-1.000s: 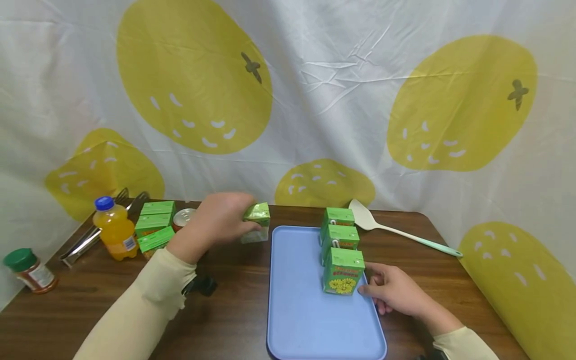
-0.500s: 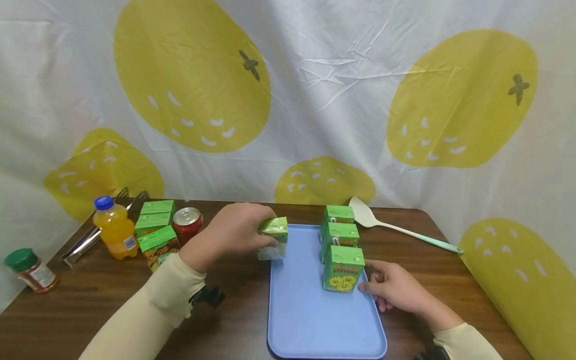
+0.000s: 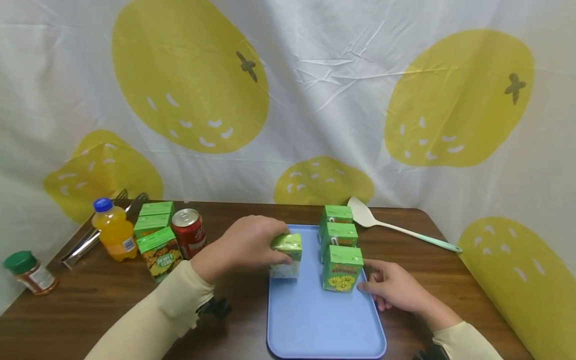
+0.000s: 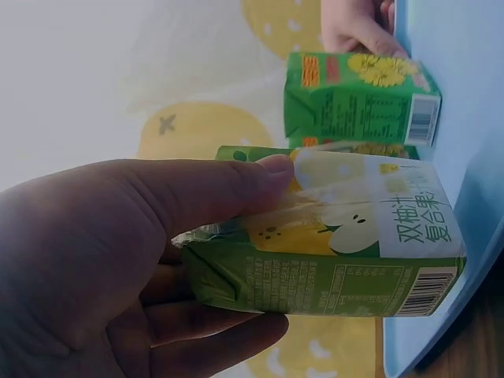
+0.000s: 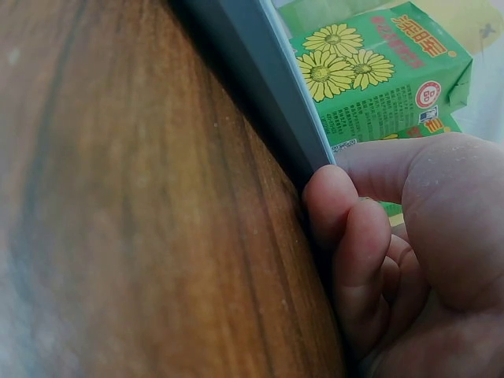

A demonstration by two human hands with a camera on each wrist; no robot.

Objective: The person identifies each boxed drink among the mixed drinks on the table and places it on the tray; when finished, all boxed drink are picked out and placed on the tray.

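My left hand (image 3: 254, 242) grips a green and white juice carton (image 4: 346, 213) by its top end, thumb on the printed face. The carton is upright over the left side of the blue tray (image 3: 324, 325); whether its base touches the tray I cannot tell. Along the tray's right side stand three green drink cartons with yellow flowers, the nearest carton (image 3: 343, 270) closest to me. My right hand (image 3: 391, 285) pinches the tray's right rim beside that nearest carton, its fingers curled at the outer side, as the right wrist view shows.
At left stand a red can (image 3: 189, 235), a front green carton (image 3: 159, 252) with more behind, an orange drink bottle (image 3: 113, 232), metal tongs (image 3: 81, 250) and a green-lidded spice jar (image 3: 31, 272). A spatula (image 3: 396, 231) lies behind the tray's right. A patterned cloth (image 3: 315, 100) hangs behind.
My left hand has carried the juice carton rightward and toward me, from beside the tray to over its left part. The red can has come into fuller view. The right hand stays put.
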